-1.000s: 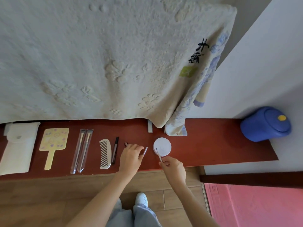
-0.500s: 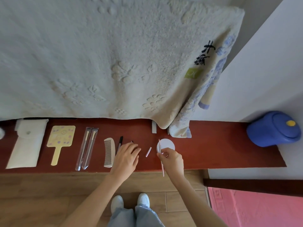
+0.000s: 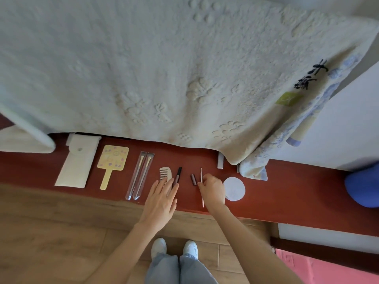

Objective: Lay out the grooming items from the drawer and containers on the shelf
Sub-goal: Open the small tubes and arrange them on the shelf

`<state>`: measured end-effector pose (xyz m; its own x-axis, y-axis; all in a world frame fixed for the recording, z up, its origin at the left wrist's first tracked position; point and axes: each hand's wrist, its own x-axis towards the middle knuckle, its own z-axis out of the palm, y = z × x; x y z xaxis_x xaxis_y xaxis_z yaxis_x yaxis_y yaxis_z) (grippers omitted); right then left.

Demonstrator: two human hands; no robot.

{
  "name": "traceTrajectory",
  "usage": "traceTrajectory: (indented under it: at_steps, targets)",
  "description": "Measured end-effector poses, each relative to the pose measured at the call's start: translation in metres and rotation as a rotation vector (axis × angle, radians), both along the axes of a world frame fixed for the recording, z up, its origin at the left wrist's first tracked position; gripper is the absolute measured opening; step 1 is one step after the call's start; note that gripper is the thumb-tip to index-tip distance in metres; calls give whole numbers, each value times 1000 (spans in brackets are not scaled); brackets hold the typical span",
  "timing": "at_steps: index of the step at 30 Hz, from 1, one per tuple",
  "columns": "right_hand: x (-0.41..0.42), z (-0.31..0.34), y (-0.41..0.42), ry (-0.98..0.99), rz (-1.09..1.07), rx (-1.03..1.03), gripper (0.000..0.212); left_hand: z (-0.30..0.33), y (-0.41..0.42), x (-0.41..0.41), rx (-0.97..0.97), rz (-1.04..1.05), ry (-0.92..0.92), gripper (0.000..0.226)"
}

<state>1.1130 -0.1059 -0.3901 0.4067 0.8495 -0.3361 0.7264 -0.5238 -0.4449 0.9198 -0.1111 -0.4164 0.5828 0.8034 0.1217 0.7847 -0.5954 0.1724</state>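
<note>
Red-brown shelf (image 3: 287, 185): the right hand (image 3: 212, 189) pinches a thin metal tool (image 3: 201, 186), placing it; the left hand (image 3: 162, 199) lies spread at its nine o'clock. Next, release and square it.

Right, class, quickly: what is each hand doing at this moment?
Left hand: open, fingers spread flat over the comb and dark pencil, gripping nothing.
Right hand: closed on a thin pink stick.

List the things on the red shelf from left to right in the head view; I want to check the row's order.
Pouch → hand mirror → two packaged brushes → comb → dark pen → small dark cap → thin tool in the right hand → white disc → blue container.
</note>
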Motion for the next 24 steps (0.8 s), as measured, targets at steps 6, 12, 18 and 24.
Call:
traceTrajectory:
  at_steps: [6, 12, 18, 24]
  targets:
    - [-3, -8, 6, -38, -14, -22, 17, -2, 4, 0, -18, 25, -1, 44]
    - [-6, -10, 4, -3, -27, 8, 17, 0, 9, 7, -43, -1, 14, 46]
    - [9, -2, -11, 42, -90, 152, 21, 3, 17, 24, -57, -64, 8, 48]
    - [52, 8, -34, -143, -108, 309, 22, 3, 26, 43, -33, -127, -11, 48]
